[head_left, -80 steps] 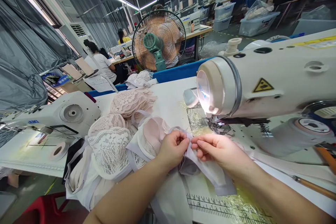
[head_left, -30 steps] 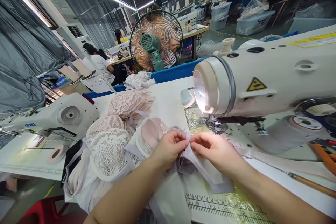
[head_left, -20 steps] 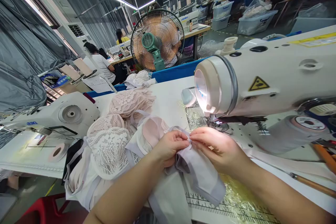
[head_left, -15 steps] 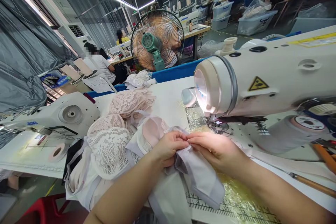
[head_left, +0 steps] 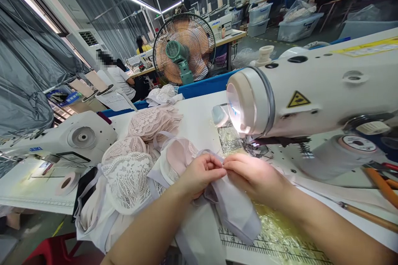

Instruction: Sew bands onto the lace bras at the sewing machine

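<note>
Both hands meet in front of the sewing machine, pinching the edge of a pale lilac-grey bra. My left hand is closed, thumb against bent fingers, with the fabric between them. Fingertip to fingertip with it, my right hand is closed on the same edge. The bra's wing hangs below the hands over the table edge. One moulded cup lies just left of my left hand. What exactly sits between the fingertips is hidden. The needle area is just beyond my right hand.
White lace bras pile up on the left, with stacked lace cups behind. A second sewing machine stands at far left. A wooden-handled tool and a thread cone lie right. A fan stands beyond the table.
The view has shifted slightly, so the surroundings sit a little further left. My hands stay together at the fabric edge; the hanging wing has swung slightly.
</note>
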Motion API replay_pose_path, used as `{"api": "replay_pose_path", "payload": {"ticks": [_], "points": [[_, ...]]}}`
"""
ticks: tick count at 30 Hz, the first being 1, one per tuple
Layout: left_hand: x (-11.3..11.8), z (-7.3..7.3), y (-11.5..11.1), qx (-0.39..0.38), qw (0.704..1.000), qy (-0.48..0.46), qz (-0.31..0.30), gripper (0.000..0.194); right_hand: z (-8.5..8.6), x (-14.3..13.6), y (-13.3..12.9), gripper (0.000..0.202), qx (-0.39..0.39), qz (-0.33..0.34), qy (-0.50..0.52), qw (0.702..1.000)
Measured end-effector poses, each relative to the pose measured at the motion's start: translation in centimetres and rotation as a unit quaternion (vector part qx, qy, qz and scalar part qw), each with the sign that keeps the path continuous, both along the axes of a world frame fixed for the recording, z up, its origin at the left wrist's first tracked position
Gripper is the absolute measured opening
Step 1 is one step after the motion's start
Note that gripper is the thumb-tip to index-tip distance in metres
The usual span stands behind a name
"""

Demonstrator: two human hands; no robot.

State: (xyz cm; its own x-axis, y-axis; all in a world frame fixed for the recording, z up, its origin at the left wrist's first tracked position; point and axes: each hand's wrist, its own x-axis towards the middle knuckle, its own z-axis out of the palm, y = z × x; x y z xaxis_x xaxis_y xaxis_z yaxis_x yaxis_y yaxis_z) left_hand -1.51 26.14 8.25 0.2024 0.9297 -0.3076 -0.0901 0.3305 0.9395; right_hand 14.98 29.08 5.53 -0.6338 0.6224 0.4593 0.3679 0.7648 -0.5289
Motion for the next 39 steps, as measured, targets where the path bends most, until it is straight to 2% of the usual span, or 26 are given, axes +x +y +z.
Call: {"api": "replay_pose_path", "payload": {"ticks": [3,7,15,21,28,35,37,39], "points": [[0.1,0.1,-0.3,0.077,0.991,0.105,-0.004,0.024,0.1,-0.1,-0.1,0.021,0.009,-0.010,0.001,1.000],[0.2,0.0,-0.5,0.165,0.956,0.243,0.021,0.016,0.2,-0.1,-0.1,0.019,0.028,-0.041,-0.023,0.999],[0.4,-0.1,-0.5,0.226,0.918,0.327,0.010,0.007,0.1,-0.1,-0.2,0.018,0.017,-0.065,-0.025,0.997],[0.6,0.0,-0.4,0.178,0.940,0.292,0.006,0.006,0.2,-0.1,-0.3,0.018,-0.010,-0.068,-0.022,0.997],[1.0,0.0,-0.7,0.193,0.931,0.306,0.037,0.004,0.3,-0.3,-0.5,0.016,-0.081,-0.081,-0.008,0.993],[0.9,0.5,-0.8,0.114,0.968,0.223,0.028,0.004,1.8,-0.4,-0.9,0.016,-0.243,-0.062,0.044,0.967],[0.7,0.3,-0.7,0.080,0.979,0.185,0.021,0.007,2.0,-0.4,-0.9,0.017,-0.261,-0.058,0.052,0.962],[0.6,0.0,-0.6,0.053,0.990,0.131,0.010,0.011,2.1,-0.4,-0.8,0.018,-0.247,-0.066,0.048,0.966]]}}
